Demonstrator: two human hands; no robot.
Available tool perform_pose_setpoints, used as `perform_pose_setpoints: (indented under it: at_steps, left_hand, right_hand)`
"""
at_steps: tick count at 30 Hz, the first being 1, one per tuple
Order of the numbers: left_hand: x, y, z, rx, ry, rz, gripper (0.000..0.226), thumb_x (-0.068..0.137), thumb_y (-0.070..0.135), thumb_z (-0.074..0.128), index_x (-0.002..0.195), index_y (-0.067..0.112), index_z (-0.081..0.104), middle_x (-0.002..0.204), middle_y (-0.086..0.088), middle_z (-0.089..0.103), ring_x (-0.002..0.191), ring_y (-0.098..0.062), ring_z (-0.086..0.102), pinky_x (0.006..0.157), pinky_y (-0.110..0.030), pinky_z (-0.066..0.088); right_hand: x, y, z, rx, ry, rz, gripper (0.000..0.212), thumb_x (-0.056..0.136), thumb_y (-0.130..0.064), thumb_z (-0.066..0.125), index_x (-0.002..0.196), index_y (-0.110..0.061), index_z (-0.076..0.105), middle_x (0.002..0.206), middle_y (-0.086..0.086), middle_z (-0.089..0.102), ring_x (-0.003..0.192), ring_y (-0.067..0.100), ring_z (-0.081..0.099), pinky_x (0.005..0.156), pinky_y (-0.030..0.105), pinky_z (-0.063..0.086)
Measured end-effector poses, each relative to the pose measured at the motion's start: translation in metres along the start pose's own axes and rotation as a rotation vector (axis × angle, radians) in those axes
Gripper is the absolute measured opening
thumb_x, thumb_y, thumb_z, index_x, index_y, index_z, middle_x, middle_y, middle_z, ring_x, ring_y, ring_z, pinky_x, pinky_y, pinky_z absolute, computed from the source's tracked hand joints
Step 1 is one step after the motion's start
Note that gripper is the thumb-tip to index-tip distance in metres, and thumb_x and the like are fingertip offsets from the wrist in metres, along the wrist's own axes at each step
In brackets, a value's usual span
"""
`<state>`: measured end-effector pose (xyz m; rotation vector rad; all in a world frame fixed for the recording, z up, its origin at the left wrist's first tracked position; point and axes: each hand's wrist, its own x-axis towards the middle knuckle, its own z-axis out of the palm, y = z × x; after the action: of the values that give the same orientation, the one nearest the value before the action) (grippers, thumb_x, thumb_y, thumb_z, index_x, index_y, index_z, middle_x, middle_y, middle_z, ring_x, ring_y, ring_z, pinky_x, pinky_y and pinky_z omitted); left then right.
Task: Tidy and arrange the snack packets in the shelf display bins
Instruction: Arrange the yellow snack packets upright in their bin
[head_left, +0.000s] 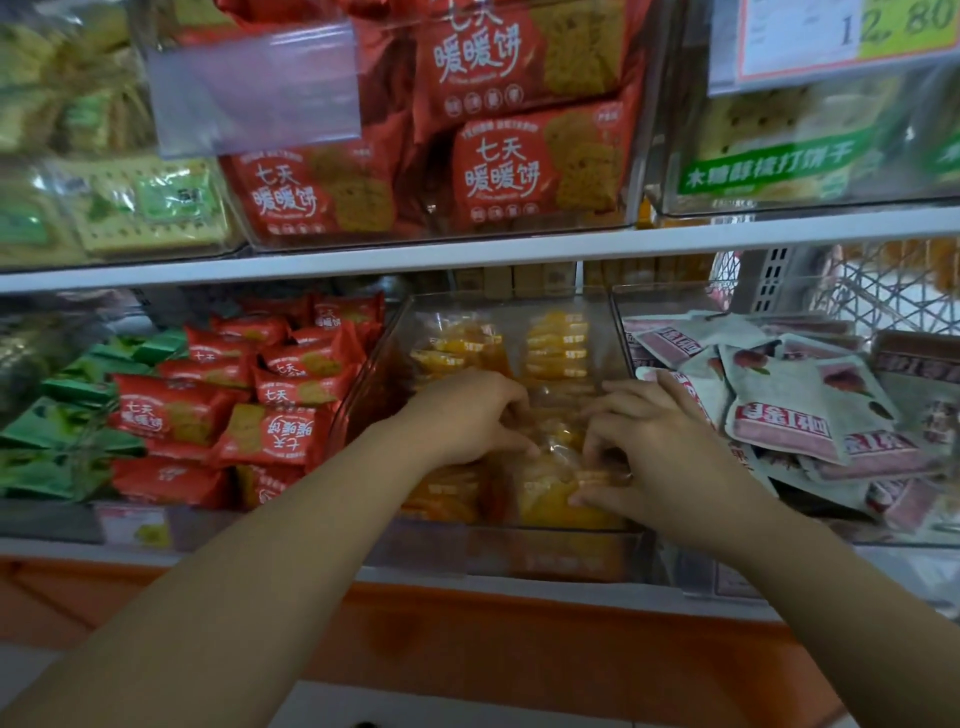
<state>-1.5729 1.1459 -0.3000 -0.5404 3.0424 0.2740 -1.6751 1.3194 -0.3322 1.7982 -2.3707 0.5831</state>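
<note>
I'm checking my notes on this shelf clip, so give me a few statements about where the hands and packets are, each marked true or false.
1. The left hand and the right hand are both in the middle bin, on the yellow packets. True.
2. The lower red packets lie right of the hands. False: they lie left; the white-and-pink packets lie right.
3. The upper red packets sit on the shelf above. True.
4. The left hand holds a green packet. False: it grips yellow packets; the green packets lie far left.
</note>
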Motion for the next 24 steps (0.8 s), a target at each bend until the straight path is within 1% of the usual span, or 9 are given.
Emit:
perform_pose_setpoints:
  at_steps: [3,6,9,11,14,16,19,22,24]
  left_hand:
    - [-0.006,-0.002,-0.005,-0.091,-0.152,0.030,0.045,0.080,0.042,0.070,0.120,0.023,0.062,0.105,0.009,0.061,0.094,-0.009,0.055,0.073,-0.021,0.044]
    - [-0.015,-0.003,-0.007,-0.156,-0.262,0.059,0.049,0.084,0.041,0.066,0.129,0.026,0.056,0.122,0.010,0.060,0.108,-0.010,0.056,0.091,-0.029,0.047]
    - [-0.023,-0.003,-0.011,-0.244,-0.275,0.054,0.055,0.085,0.042,0.064,0.136,0.028,0.048,0.135,0.010,0.052,0.118,-0.007,0.051,0.102,-0.030,0.042]
    - [-0.034,-0.006,-0.019,-0.318,-0.208,0.045,0.049,0.086,0.041,0.063,0.132,0.032,0.051,0.132,0.016,0.053,0.118,0.000,0.049,0.102,-0.023,0.040]
    - [-0.066,-0.019,-0.033,-0.382,0.008,-0.020,0.021,0.085,0.035,0.065,0.105,0.040,0.063,0.105,0.026,0.061,0.095,0.014,0.055,0.081,-0.007,0.043]
    - [-0.095,-0.030,-0.034,-0.409,0.123,-0.084,0.009,0.083,0.032,0.068,0.090,0.037,0.066,0.089,0.020,0.065,0.082,0.010,0.058,0.069,-0.009,0.048]
    - [-0.126,-0.038,-0.021,-0.331,0.176,-0.142,0.007,0.081,0.027,0.071,0.085,0.031,0.067,0.081,0.014,0.064,0.078,0.007,0.057,0.067,-0.012,0.046]
    - [-0.133,-0.040,0.000,-0.189,0.220,-0.137,0.013,0.082,0.025,0.071,0.094,0.027,0.066,0.089,0.014,0.062,0.082,0.002,0.057,0.072,-0.014,0.047]
    - [-0.132,-0.043,0.011,-0.150,0.321,-0.115,0.017,0.082,0.023,0.071,0.098,0.024,0.067,0.095,0.011,0.061,0.088,-0.005,0.057,0.079,-0.029,0.050]
  right_hand:
    - [-0.004,-0.001,-0.006,0.018,-0.080,-0.031,0.031,0.063,-0.059,0.072,0.071,-0.037,0.053,0.122,-0.015,0.055,0.132,0.010,0.033,0.116,0.043,0.003]
    - [-0.009,-0.001,-0.009,0.049,-0.098,-0.065,0.038,0.060,-0.075,0.052,0.076,-0.041,0.057,0.122,-0.018,0.053,0.130,0.005,0.033,0.117,0.042,0.002]
    - [-0.013,-0.002,-0.006,0.093,0.011,-0.095,0.054,0.062,-0.077,0.043,0.090,-0.037,0.067,0.115,-0.015,0.059,0.121,0.007,0.045,0.115,0.048,0.013]
    - [-0.014,-0.005,-0.007,0.107,0.089,-0.128,0.050,0.067,-0.071,0.047,0.094,-0.034,0.068,0.110,-0.014,0.062,0.113,0.006,0.049,0.111,0.050,0.020]
    - [-0.014,-0.016,-0.008,0.161,0.176,-0.172,0.036,0.074,-0.059,0.053,0.091,-0.033,0.070,0.099,-0.017,0.064,0.101,0.004,0.054,0.107,0.044,0.027]
    - [-0.011,-0.030,-0.007,0.180,0.209,-0.214,0.029,0.076,-0.053,0.055,0.087,-0.031,0.071,0.090,-0.019,0.066,0.091,0.008,0.059,0.098,0.039,0.037]
    - [-0.006,-0.058,0.001,0.151,0.215,-0.260,0.025,0.077,-0.047,0.052,0.083,-0.032,0.071,0.081,-0.019,0.068,0.082,0.012,0.062,0.081,0.038,0.044]
    - [0.002,-0.082,0.010,0.077,0.148,-0.277,0.026,0.077,-0.046,0.051,0.087,-0.033,0.071,0.080,-0.017,0.070,0.080,0.011,0.061,0.079,0.034,0.036]
    - [0.008,-0.093,0.015,0.023,0.089,-0.254,0.025,0.078,-0.044,0.055,0.095,-0.034,0.070,0.086,-0.016,0.071,0.087,0.013,0.060,0.080,0.032,0.029]
